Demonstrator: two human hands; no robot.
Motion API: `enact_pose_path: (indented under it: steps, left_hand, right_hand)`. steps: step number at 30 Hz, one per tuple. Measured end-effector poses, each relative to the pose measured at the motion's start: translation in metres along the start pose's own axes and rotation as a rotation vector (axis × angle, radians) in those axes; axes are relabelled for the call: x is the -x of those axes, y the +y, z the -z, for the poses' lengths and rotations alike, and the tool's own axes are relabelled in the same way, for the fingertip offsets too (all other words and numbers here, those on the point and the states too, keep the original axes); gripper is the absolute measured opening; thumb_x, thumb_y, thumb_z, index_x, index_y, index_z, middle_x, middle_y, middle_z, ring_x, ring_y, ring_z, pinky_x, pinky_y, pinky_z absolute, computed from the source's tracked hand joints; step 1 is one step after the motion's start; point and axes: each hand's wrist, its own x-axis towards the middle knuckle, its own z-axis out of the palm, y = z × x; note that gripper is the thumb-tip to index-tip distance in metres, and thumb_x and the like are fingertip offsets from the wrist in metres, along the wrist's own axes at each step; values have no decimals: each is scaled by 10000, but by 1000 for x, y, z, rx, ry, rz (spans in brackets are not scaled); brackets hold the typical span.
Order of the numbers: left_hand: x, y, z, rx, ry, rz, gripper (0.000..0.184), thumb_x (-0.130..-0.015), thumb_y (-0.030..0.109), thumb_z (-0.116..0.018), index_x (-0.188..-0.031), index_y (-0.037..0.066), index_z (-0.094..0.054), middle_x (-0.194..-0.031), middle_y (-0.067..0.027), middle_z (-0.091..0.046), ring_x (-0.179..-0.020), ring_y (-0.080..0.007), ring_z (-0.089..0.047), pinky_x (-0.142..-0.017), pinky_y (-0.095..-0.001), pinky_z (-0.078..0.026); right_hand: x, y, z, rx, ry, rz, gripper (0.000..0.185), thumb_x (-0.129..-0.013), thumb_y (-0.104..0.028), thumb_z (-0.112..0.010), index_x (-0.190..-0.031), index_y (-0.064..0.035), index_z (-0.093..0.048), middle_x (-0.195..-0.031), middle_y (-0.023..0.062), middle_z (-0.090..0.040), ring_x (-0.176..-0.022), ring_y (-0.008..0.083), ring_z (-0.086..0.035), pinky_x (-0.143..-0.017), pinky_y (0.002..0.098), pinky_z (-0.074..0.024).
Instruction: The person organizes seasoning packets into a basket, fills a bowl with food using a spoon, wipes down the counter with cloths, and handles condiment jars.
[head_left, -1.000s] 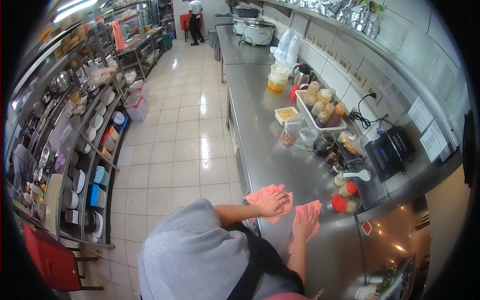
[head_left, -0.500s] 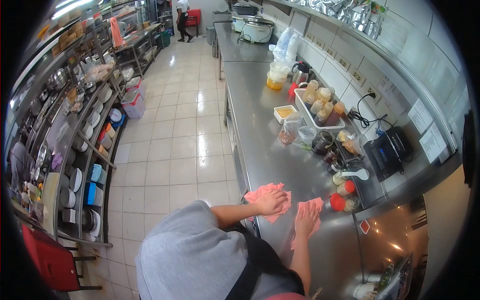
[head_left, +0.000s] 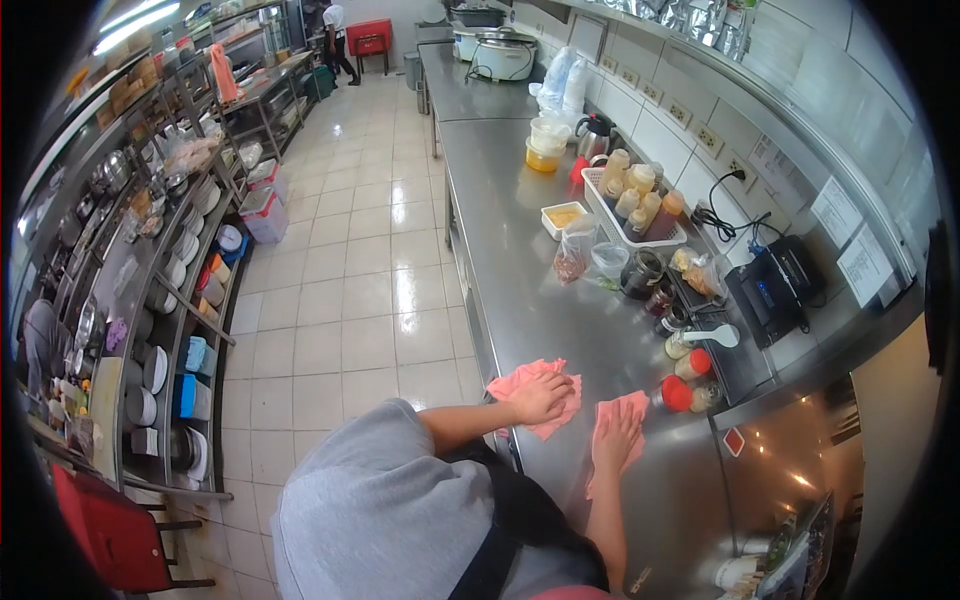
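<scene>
My left hand [head_left: 541, 399] presses down on a crumpled pink cloth [head_left: 512, 383] near the counter's left edge, fingers closed over the fabric. To its right, my right hand [head_left: 617, 440] grips a second pink cloth [head_left: 633, 405], which is longer and partly hidden under the palm and wrist. Both cloths rest on the stainless steel counter [head_left: 560, 462]. Just right of the second cloth stand red-lidded jars [head_left: 675, 394]. A small red packet [head_left: 734, 441] with a pale border lies farther right.
Along the wall side stand a white basket [head_left: 637, 240] of sauce bottles, a dark jar [head_left: 640, 273], a white spoon [head_left: 712, 336] and a black device [head_left: 770, 300]. Rice cookers [head_left: 503, 57] sit at the far end. Shelves of dishes [head_left: 155, 370] line the left aisle; a person [head_left: 338, 42] stands far back.
The view has shifted slightly, so the counter items appear a little higher and farther left. Both hands stay on their cloths, almost unmoved in the picture. The distant person has changed leg position.
</scene>
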Motion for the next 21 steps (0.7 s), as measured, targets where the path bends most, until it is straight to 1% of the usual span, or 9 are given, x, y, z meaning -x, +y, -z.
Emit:
enact_pose_path:
  steps: [2,5,7,10,12,14,18,20,21]
  left_hand:
    - [0,1,0,-20,-5,10,354,-838,193,-623,-1166,60,-624,-1252,-121,-576,-1202,-312,-514,-1058,-467,-394]
    - [0,2,-1,-24,7,5,354,-838,189,-622,-1170,65,-625,-1255,-121,-574,-1207,-308,-511,-1057,-467,-396]
    - [-1,0,-2,-34,14,10,349,-836,189,-621,-1162,67,-626,-1255,-120,-575,-1204,-306,-513,-1054,-467,-398]
    - [-3,1,-3,-37,-18,22,349,-835,197,-623,-1160,70,-628,-1258,-121,-578,-1195,-313,-516,-1050,-474,-397]
    - [-4,2,-2,-38,-47,29,354,-838,205,-625,-1166,71,-628,-1261,-123,-581,-1189,-321,-518,-1050,-481,-394]
    - [-5,4,1,-51,-20,10,342,-835,204,-624,-1151,74,-629,-1244,-112,-581,-1181,-321,-521,-1038,-485,-398]
    - [-6,5,2,-38,-19,15,327,-841,202,-620,-1142,75,-628,-1235,-105,-579,-1176,-324,-522,-1030,-489,-400]
    - [-5,4,1,-49,-10,18,327,-844,200,-618,-1146,75,-628,-1236,-101,-579,-1183,-320,-523,-1029,-487,-403]
    - [-6,3,1,-47,-11,16,327,-844,200,-618,-1146,75,-628,-1236,-101,-579,-1183,-320,-523,-1029,-487,-403]
  right_hand:
    - [3,0,-4,33,12,-45,512,-1011,-319,-496,-1466,-85,-468,-1568,161,-363,-1464,447,-247,-1195,552,-209]
    - [41,-35,-6,33,34,66,506,-1006,-305,-493,-1456,-75,-478,-1573,147,-362,-1474,422,-241,-1200,558,-189]
    - [63,-61,13,-75,-34,180,492,-1007,-298,-502,-1443,-70,-494,-1570,141,-368,-1479,415,-235,-1202,553,-194]
    - [44,-39,9,-159,-4,171,489,-1002,-292,-514,-1436,-66,-501,-1569,140,-368,-1483,405,-233,-1203,546,-199]
    - [18,-14,3,-59,24,157,494,-992,-294,-523,-1430,-67,-507,-1571,136,-367,-1485,393,-237,-1203,543,-201]
    - [-1,-2,3,-82,-8,-46,499,-985,-288,-527,-1431,-65,-505,-1572,145,-361,-1480,417,-232,-1203,551,-197]
    - [30,-24,-13,28,92,-1,501,-983,-284,-526,-1431,-60,-503,-1571,155,-359,-1471,447,-232,-1205,556,-188]
    - [63,-55,0,-101,12,102,507,-980,-282,-527,-1432,-54,-499,-1572,173,-349,-1460,470,-236,-1207,560,-176]
    - [65,-60,9,-100,12,100,507,-980,-282,-527,-1432,-54,-499,-1572,173,-349,-1460,470,-236,-1207,560,-176]
